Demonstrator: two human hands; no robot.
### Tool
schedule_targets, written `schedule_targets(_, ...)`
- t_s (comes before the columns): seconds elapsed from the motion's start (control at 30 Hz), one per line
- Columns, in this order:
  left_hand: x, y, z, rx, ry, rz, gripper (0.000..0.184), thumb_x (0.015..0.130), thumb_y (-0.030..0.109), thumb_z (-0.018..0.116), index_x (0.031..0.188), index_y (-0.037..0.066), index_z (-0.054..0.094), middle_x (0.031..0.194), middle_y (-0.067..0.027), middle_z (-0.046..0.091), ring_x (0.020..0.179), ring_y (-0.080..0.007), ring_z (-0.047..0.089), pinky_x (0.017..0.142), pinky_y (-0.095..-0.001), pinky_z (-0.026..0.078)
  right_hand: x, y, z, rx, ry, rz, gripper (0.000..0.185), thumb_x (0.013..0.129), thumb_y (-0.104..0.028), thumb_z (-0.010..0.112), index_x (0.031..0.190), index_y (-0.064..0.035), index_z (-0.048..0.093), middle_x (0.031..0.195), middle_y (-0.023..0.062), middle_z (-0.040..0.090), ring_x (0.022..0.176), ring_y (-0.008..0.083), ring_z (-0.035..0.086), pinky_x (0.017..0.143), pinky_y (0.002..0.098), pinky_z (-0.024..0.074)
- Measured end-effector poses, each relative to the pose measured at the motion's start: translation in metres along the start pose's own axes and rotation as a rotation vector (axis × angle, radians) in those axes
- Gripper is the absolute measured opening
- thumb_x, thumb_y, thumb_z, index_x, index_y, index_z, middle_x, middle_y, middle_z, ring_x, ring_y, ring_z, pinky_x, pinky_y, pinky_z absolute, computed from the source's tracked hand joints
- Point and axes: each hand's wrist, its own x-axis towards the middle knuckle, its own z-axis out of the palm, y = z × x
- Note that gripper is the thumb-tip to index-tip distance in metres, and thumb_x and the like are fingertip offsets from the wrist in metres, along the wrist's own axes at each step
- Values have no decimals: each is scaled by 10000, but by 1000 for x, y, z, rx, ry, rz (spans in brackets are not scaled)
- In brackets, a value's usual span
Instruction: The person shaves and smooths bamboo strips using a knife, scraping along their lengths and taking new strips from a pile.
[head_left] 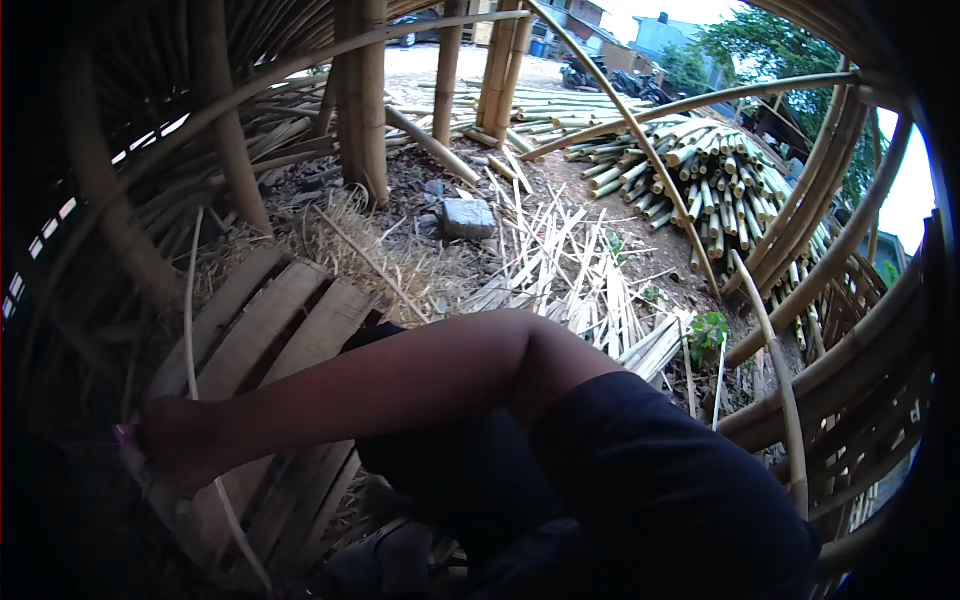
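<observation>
My right arm (400, 385), in a dark sleeve, reaches across to the left with its elbow bent. At its end my right hand (180, 440) looks closed, with the fingers in deep shadow. A long thin bamboo strip (190, 300) runs to this hand from above and comes out below the wrist; the hand appears to grip it. Just beyond the fingers shows a small pink-purple thing (124, 435), too dim to name. Under the forearm lies a platform of wooden slats (250, 340). My left hand is out of view.
Bamboo posts (362, 110) and curved poles (790, 400) frame the space. A pile of cut bamboo poles (715, 190) lies at the back right. Split bamboo pieces (570, 270) and a grey block (468, 218) lie on the ground ahead. Dark clothing (450, 470) covers the lower middle.
</observation>
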Motion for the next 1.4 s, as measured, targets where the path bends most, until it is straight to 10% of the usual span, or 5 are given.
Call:
schedule_targets(0.07, -2, 0, 0, -12, 243, 151, 454, 1032, 376, 309, 1005, 21, 590, 577, -45, 466, 372, -155, 413, 364, -322, 428, -5, -6, -11, 832, -68, 385, 272, 952, -244, 506, 958, -17, 656, 813, 201, 648, 734, 290, 677, 635, 407, 531)
schedule_targets(0.3, 20, -4, -47, -675, -762, -246, 406, 1041, 306, 303, 1221, -35, 432, 705, -89, 529, 470, -163, 506, 450, -276, 466, -40, -21, 36, 1214, -69, 608, 206, 907, -121, 534, 1030, 41, 567, 707, 186, 632, 632, 292, 666, 536, 409, 515)
schedule_targets(0.87, -5, 14, -19, -576, -532, -284, 262, 1042, 302, 272, 997, 82, 406, 563, 40, 466, 364, -34, 445, 335, -167, 256, -50, -64, 21, 729, -355, 203, 163, 876, -104, 566, 902, 51, 524, 614, 171, 578, 544, 366, 582, 555, 471, 471)
schedule_targets(1.07, -16, 6, -7, -453, -441, -252, 279, 1048, 323, 251, 985, 97, 403, 558, 48, 443, 365, -28, 437, 335, -163, 256, -63, -88, 44, 109, 465, 2, 331, 858, -169, 626, 568, -64, 505, 477, 49, 471, 403, 167, 468, 367, 353, 374)
schedule_targets(1.4, -19, 13, -8, -435, -365, -301, 297, 1034, 409, 294, 938, 153, 411, 539, 73, 358, 346, -34, 321, 373, -178, 258, -55, -90, 54, 271, 569, 85, 360, 778, -97, 648, 489, -115, 433, 433, 14, 430, 323, 196, 433, 342, 348, 397)
